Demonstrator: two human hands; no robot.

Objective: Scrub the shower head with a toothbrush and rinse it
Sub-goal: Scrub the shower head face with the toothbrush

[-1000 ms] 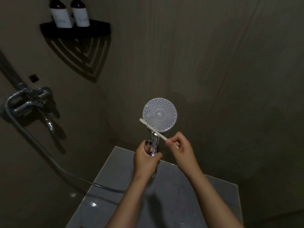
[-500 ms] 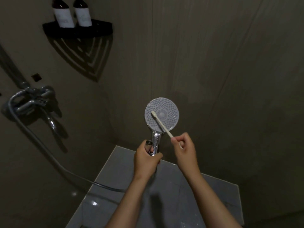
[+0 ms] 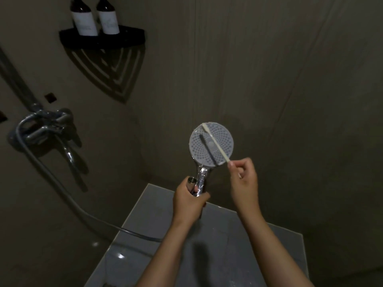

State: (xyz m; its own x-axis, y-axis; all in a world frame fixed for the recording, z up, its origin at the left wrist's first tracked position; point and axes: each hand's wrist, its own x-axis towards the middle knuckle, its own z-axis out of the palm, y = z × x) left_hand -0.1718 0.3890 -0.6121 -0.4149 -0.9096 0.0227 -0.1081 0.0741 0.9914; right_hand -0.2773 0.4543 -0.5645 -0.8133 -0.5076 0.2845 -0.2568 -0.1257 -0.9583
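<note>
- A dark corner shelf (image 3: 132,41) on the wall carries 2 bottles (image 3: 84,19).
- The shower head (image 3: 199,151) stands upright, round face toward the camera, above a grey ledge (image 3: 145,220).
- The left hand (image 3: 189,200) is clenched around its chrome handle.
- The right hand (image 3: 244,183) pinches the toothbrush (image 3: 216,145) by its end.
- The brush lies diagonally across the face, its head at the upper-left rim.

The shower head (image 3: 211,144) was round and pale, with many small holes in rings on its face, which was turned toward the camera. Its chrome handle pointed down and was gripped by the left hand (image 3: 189,200). The toothbrush (image 3: 215,145) was thin and cream-white. It lay slanted across the face, its head at the upper left rim, its lower end pinched in the right hand (image 3: 244,181).
</note>
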